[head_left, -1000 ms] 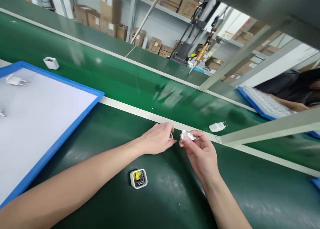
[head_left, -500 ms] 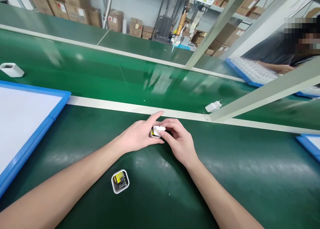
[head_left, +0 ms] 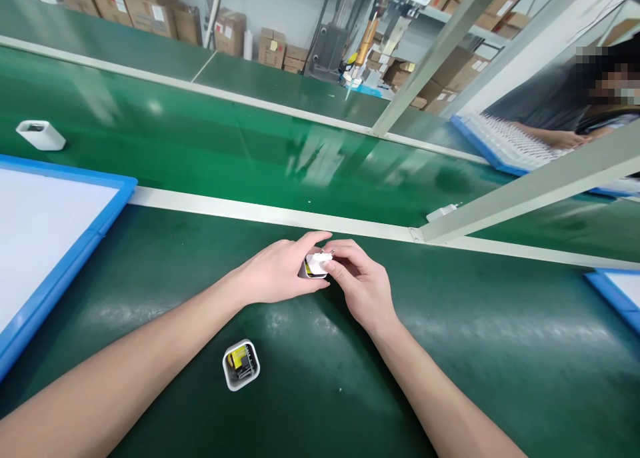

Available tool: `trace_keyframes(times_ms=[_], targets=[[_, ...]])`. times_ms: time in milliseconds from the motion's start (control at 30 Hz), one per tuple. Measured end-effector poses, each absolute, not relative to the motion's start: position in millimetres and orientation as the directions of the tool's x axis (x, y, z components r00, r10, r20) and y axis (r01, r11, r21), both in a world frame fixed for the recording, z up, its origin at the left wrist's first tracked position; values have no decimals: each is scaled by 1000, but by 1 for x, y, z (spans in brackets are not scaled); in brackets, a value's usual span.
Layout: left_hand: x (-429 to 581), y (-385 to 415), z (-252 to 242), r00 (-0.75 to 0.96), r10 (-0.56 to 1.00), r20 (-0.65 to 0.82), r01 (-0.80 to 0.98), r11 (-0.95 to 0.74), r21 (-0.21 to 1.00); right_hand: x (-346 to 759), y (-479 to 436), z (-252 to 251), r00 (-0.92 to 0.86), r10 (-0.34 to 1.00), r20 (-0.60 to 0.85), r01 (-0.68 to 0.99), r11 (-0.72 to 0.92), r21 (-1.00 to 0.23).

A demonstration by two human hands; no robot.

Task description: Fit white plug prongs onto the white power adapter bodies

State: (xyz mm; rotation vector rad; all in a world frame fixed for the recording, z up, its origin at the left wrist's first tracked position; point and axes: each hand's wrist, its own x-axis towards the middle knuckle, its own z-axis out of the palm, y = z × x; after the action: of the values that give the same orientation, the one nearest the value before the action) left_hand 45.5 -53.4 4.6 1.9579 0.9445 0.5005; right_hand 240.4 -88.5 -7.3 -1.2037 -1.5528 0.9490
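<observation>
My left hand [head_left: 280, 271] is wrapped round a small white housing [head_left: 303, 269] with something yellow inside, near the middle of the green table. Between the thumb and fingers of my right hand [head_left: 363, 285] is a white plug cover [head_left: 319, 263] with metal pins, tilted over the housing's opening. The two parts touch or nearly touch; fingers hide the rest. Closer to me, a second open white housing [head_left: 241, 365] stands on the table with yellow and black parts inside.
A blue-edged tray [head_left: 65, 170] lies at the left, another [head_left: 613, 291] at the right edge. On the green belt [head_left: 225, 151] are a white housing [head_left: 41, 135] and a white plug piece [head_left: 443, 212]. A slanted metal post [head_left: 525, 183] rises at right; a person's hands [head_left: 567, 139] are beyond.
The white pieces on the belt have shifted right, the right one now partly behind the post. The plug cover has moved slightly over the housing, still in my right hand.
</observation>
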Motion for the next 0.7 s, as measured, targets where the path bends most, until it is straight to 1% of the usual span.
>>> trace_keyframes(times_ms=[267,433,533,700], targets=[[44,-54,7,636,771,-31,412,-305,859,241,-87,-2,-82,992,100,318,121,-940],[44,-54,8,656,752,-61,370,-250,895,239,-90,2,-51,998,30,307,44,-951],[44,-54,6,653,755,-54,380,-265,886,237,-92,5,-21,1000,-6,291,1,-957],[43,-54,5,662,748,-56,398,-287,872,235,-93,9,-1,1000,-30,323,-28,-946]])
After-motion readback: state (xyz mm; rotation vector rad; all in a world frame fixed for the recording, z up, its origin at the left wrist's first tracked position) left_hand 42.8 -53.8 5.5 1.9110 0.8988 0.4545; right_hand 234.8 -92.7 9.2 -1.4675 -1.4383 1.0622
